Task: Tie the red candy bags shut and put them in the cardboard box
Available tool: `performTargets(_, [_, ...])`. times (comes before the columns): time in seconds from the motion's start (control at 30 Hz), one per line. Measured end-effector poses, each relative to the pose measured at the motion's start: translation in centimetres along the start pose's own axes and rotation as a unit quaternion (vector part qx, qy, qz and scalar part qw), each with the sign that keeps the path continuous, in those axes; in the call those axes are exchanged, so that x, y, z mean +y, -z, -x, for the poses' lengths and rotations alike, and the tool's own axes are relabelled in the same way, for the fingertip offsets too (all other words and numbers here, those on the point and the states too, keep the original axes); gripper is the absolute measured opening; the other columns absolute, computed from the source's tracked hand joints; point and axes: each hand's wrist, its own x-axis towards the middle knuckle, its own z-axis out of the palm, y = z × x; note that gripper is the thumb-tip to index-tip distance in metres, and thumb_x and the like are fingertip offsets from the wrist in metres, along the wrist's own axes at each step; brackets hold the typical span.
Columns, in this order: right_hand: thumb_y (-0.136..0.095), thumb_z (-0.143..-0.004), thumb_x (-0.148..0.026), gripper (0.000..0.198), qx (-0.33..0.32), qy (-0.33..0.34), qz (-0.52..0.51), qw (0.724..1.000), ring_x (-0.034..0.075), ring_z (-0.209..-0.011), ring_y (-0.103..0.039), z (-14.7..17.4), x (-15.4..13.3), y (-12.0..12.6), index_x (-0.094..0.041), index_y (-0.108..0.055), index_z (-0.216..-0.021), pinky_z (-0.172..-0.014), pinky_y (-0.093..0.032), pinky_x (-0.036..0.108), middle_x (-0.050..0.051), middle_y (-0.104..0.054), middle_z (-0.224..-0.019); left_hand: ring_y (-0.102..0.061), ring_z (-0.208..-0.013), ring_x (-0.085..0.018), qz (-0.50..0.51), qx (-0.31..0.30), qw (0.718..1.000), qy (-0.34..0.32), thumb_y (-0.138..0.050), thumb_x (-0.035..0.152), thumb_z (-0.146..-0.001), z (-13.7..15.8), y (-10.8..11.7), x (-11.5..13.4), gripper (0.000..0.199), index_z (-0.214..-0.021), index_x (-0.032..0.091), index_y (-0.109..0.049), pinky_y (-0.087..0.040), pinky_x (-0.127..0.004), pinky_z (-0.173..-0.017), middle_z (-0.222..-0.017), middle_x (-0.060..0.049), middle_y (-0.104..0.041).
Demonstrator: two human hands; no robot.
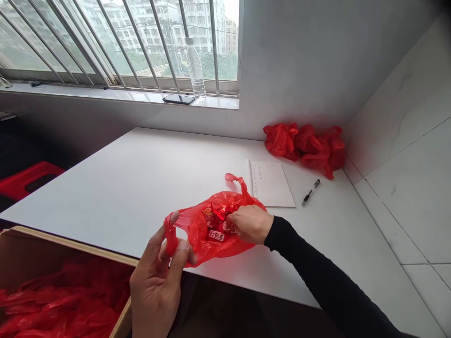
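Note:
A thin red plastic bag (214, 251) lies spread open on the white table, near its front edge. My left hand (160, 277) grips the bag's left handle loop between thumb and fingers, pulling the mouth wide. Inside sit several small red wrapped packets (216, 235) with white and gold printing, perhaps sweets. My right hand (252, 223), in a black sleeve, reaches into the bag from the right. Its fingers are curled down among the packets, and the fingertips are hidden, so what they hold cannot be made out. The bag's other handle (235, 178) stands up loosely behind.
An open notebook (276, 188) lies behind the bag, with a pen (310, 192) to its right. Tied red bags (305, 145) rest in the back corner. A cardboard box (121, 324) of red plastic bags stands at front left. The windowsill bears a bottle (196, 70) and phone (178, 99).

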Motion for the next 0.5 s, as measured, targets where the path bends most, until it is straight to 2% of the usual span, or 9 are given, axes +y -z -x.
performTargets(0.07, [-0.049,-0.092,-0.015,0.024,0.030,-0.010,-0.011,0.999,0.021,-0.065,-0.060,0.3,0.4,0.6,-0.020,-0.070,-0.105,-0.059,-0.039,0.031,0.005,-0.066,-0.075,-0.062,-0.066,-0.010,-0.017,0.018,1.000,0.002,-0.067,0.031,-0.094,0.1,0.1,0.1,0.045,-0.138,0.033,-0.061,-0.056,-0.020,-0.070,-0.075,0.004,-0.063])
performTargets(0.13, [-0.042,-0.100,-0.019,0.035,0.142,-0.039,-0.047,0.988,0.021,-0.072,-0.062,0.4,0.8,1.1,-0.023,-0.060,-0.130,-0.065,-0.043,0.032,0.005,-0.067,-0.082,-0.067,-0.085,-0.013,-0.032,0.032,0.999,-0.025,-0.068,0.028,-0.093,0.3,0.0,0.2,0.039,-0.132,0.031,-0.066,-0.058,-0.022,-0.084,-0.090,0.000,-0.067])
performTargets(0.2, [-0.045,-0.102,-0.025,0.043,0.293,-0.075,-0.062,0.951,0.023,-0.088,-0.064,0.2,1.3,1.4,-0.023,-0.047,-0.145,-0.076,-0.047,0.034,0.007,-0.068,-0.098,-0.063,-0.114,-0.017,-0.046,0.044,0.995,-0.073,-0.071,0.024,-0.090,0.3,-0.1,0.2,0.037,-0.126,0.032,-0.070,-0.056,-0.024,-0.096,-0.112,-0.003,-0.066])
performTargets(0.23, [-0.052,-0.100,-0.029,0.050,0.343,-0.092,-0.053,0.933,0.025,-0.097,-0.062,0.1,1.7,1.4,-0.023,-0.043,-0.149,-0.083,-0.047,0.036,0.009,-0.067,-0.109,-0.057,-0.126,-0.020,-0.048,0.049,0.993,-0.097,-0.071,0.021,-0.089,0.3,-0.1,0.3,0.038,-0.125,0.033,-0.070,-0.055,-0.027,-0.100,-0.123,-0.004,-0.062])
performTargets(0.27, [-0.060,-0.096,-0.032,0.059,0.361,-0.107,-0.040,0.926,0.028,-0.105,-0.059,-0.1,2.1,1.3,-0.022,-0.040,-0.151,-0.088,-0.046,0.039,0.012,-0.065,-0.118,-0.051,-0.134,-0.022,-0.046,0.051,0.991,-0.115,-0.072,0.019,-0.088,0.3,-0.2,0.4,0.040,-0.125,0.034,-0.070,-0.055,-0.029,-0.104,-0.132,-0.004,-0.058])
performTargets(0.33, [-0.070,-0.089,-0.034,0.067,0.322,-0.127,-0.033,0.937,0.030,-0.105,-0.058,-0.3,2.9,1.1,-0.018,-0.044,-0.149,-0.091,-0.044,0.042,0.014,-0.065,-0.117,-0.043,-0.143,-0.024,-0.034,0.043,0.990,-0.130,-0.072,0.017,-0.087,0.1,-0.1,0.5,0.045,-0.127,0.036,-0.069,-0.054,-0.035,-0.108,-0.145,-0.002,-0.051])
performTargets(0.4, [-0.066,-0.091,-0.030,0.046,0.262,-0.132,-0.062,0.954,0.024,-0.086,-0.061,-0.3,3.7,1.1,-0.017,-0.057,-0.134,-0.081,-0.045,0.037,0.008,-0.068,-0.095,-0.042,-0.146,-0.026,-0.010,0.008,0.991,-0.134,-0.069,0.017,-0.089,0.0,0.0,0.4,0.049,-0.134,0.038,-0.064,-0.050,-0.040,-0.113,-0.152,-0.001,-0.050])
performTargets(0.47, [-0.058,-0.094,-0.027,0.020,0.249,-0.120,-0.087,0.957,0.018,-0.071,-0.057,0.0,4.1,1.6,-0.019,-0.065,-0.111,-0.070,-0.041,0.031,0.001,-0.064,-0.078,-0.047,-0.143,-0.026,0.010,-0.028,0.992,-0.120,-0.066,0.018,-0.092,-0.3,0.1,0.3,0.053,-0.141,0.037,-0.059,-0.047,-0.043,-0.116,-0.151,-0.003,-0.054])
performTargets(0.5, [-0.055,-0.096,-0.027,0.014,0.255,-0.116,-0.090,0.956,0.017,-0.068,-0.054,0.3,4.1,1.9,-0.020,-0.065,-0.102,-0.066,-0.040,0.030,0.000,-0.062,-0.075,-0.051,-0.141,-0.026,0.010,-0.039,0.994,-0.105,-0.066,0.019,-0.093,-0.4,0.1,0.2,0.054,-0.143,0.036,-0.057,-0.045,-0.044,-0.118,-0.149,-0.003,-0.057])
